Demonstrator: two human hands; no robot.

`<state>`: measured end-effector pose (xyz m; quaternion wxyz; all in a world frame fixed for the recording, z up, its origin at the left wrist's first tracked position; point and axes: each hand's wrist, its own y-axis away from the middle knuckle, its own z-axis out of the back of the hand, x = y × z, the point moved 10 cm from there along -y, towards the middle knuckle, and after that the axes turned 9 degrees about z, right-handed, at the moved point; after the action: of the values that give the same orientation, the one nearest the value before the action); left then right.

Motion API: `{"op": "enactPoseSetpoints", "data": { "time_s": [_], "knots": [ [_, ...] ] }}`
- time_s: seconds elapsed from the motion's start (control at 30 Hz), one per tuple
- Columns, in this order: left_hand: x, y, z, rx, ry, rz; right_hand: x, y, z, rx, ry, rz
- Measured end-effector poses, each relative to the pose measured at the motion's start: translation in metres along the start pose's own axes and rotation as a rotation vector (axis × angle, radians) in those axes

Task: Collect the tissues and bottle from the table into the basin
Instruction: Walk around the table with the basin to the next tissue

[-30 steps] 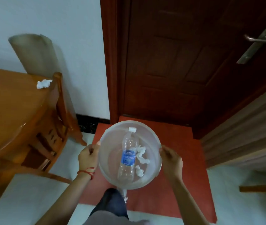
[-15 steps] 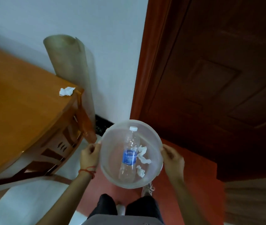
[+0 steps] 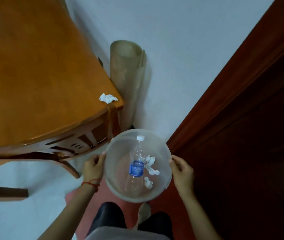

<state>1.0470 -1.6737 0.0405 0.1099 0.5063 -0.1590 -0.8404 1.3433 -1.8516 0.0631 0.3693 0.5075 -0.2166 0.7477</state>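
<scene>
Both hands on the basin (image 3: 113,186), held in front of the body. Left hand (image 3: 92,166) grips the left rim, right hand (image 3: 182,172) grips the right rim; red string on the left wrist. Inside: clear bottle (image 3: 137,163), white cap pointing far, blue label at mid-body. Crumpled tissues (image 3: 150,164) just right of the bottle, another small one (image 3: 148,182) nearer. One tissue on the table (image 3: 108,98), at the table's (image 3: 34,75) far right corner. Rolled mat (image 3: 129,73) upright against the white wall past that corner. Dark red door (image 3: 250,110) on the right.
</scene>
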Motion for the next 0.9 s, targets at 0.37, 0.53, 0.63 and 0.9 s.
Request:
{"op": "enactPoseSetpoints", "data": {
  "time_s": [0.37, 0.53, 0.63, 0.9],
  "knots": [
    [0.012, -0.025, 0.005, -0.172, 0.034, 0.148, 0.002, -0.074, -0.060, 0.199, 0.021, 0.017],
    [0.019, -0.039, 0.000, -0.168, 0.055, 0.224, 0.011, -0.095, -0.079, 0.215, 0.078, 0.052],
    [0.020, -0.041, -0.001, -0.165, 0.057, 0.254, 0.011, -0.104, -0.085, 0.238, 0.086, 0.061],
    [0.010, -0.030, -0.007, -0.218, 0.074, 0.311, 0.006, -0.126, -0.097, 0.342, 0.092, 0.078]
  ]
}}
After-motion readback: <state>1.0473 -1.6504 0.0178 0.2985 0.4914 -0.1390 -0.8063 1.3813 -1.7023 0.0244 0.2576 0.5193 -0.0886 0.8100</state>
